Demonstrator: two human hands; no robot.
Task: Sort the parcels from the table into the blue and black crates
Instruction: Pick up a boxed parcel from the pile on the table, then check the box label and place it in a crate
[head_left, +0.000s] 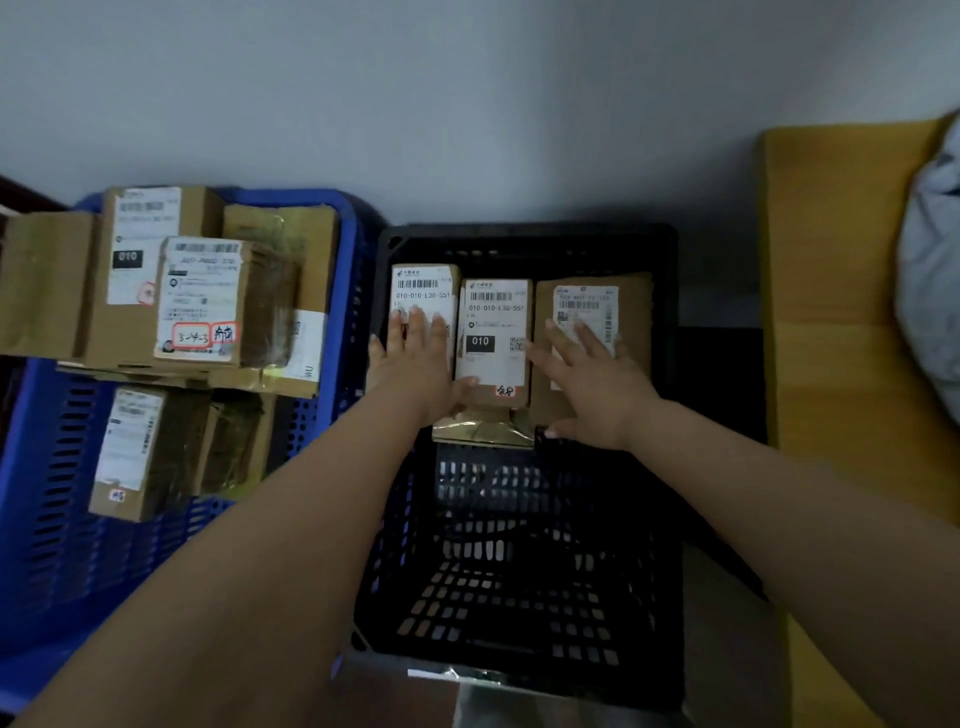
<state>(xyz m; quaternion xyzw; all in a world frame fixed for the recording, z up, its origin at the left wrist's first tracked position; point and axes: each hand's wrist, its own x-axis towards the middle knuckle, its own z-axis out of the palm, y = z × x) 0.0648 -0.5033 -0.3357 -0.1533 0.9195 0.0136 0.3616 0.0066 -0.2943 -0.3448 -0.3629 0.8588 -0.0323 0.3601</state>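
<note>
— Seen from above: three parcels stood in a row at the far end of the black crate (524, 545). Left hand (415, 358) laid flat, fingers straight, on the left parcel (423, 291); right hand (592, 379) likewise spread on the right parcel (618, 312). Nothing gripped.

— And the middle parcel (493, 332)?

— Wedged between the two, labelled 010, touching both neighbours.

— Handling?

— Likely stiff taped cardboard, fairly light; tape glossy, possibly slick. Best taken by opposite side edges, not the label face.

— Blue crate (52, 519)?

— Just beside on the left, piled with several cardboard parcels (208, 301), some above the rim. Wooden table (841, 312) at right.
</note>
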